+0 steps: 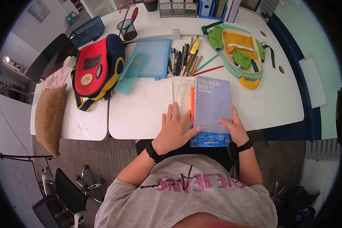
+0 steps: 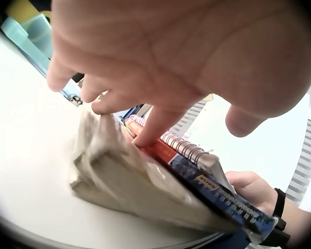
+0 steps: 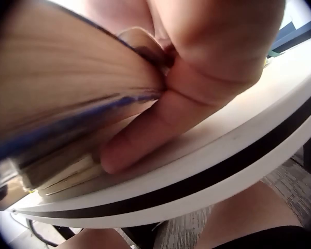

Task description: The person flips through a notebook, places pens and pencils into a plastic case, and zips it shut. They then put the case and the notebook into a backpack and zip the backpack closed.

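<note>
A purple-grey spiral notebook [image 1: 214,100] marked "FEEL YOUR BEST" lies on a thick blue book [image 1: 211,140] with an orange-red spine. My right hand [image 1: 237,128] grips this stack at its right edge, thumb on the notebook's cover and fingers underneath. On the left side my left hand [image 1: 173,129] has its fingers spread, a fingertip touching the orange-red spine in the left wrist view. Beside that spine is a worn book [image 1: 183,93] with printed pages, its clear cover crumpled in the left wrist view. Below the right fingers, more page edges [image 3: 67,176] show.
Several pens and pencils [image 1: 186,59] lie behind the books, next to a blue zip folder [image 1: 152,57]. A red-and-navy backpack [image 1: 97,68] stands left, a green-and-yellow bag [image 1: 239,51] right. A corduroy cushion [image 1: 51,117] overhangs the left table edge. The mesh pen cup [image 1: 127,30] is farther back.
</note>
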The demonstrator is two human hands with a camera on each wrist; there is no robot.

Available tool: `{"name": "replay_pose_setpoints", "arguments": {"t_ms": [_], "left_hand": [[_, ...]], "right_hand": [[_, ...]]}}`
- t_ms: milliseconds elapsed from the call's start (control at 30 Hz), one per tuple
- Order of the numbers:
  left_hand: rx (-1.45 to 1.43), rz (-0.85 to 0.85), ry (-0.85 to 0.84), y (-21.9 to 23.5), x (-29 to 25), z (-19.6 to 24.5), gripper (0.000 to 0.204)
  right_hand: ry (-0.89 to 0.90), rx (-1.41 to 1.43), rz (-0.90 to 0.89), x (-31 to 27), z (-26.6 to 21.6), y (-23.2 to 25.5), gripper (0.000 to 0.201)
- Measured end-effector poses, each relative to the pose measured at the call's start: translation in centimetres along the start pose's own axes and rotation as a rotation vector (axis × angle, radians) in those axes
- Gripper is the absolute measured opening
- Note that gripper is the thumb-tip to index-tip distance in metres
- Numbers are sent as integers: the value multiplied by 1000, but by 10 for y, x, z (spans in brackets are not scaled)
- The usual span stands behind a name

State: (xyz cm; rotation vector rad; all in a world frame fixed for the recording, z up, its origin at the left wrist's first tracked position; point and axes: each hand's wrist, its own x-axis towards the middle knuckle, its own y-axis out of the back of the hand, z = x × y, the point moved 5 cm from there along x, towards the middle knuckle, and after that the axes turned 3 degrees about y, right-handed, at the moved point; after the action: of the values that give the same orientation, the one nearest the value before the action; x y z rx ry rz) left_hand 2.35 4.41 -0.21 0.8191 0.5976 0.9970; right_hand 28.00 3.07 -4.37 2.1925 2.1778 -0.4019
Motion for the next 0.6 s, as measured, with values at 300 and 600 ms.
{"name": "replay_pose_setpoints", "arguments": {"t_ms": [300,600], "left_hand": [[-308,14,-170,14,9,9,70],[-289,-17,-134,15,9,2,71]], "right_hand": [[41,-122,-23,0,-8,-8,77],[110,-186,-38,3,-14,-5,73]]}}
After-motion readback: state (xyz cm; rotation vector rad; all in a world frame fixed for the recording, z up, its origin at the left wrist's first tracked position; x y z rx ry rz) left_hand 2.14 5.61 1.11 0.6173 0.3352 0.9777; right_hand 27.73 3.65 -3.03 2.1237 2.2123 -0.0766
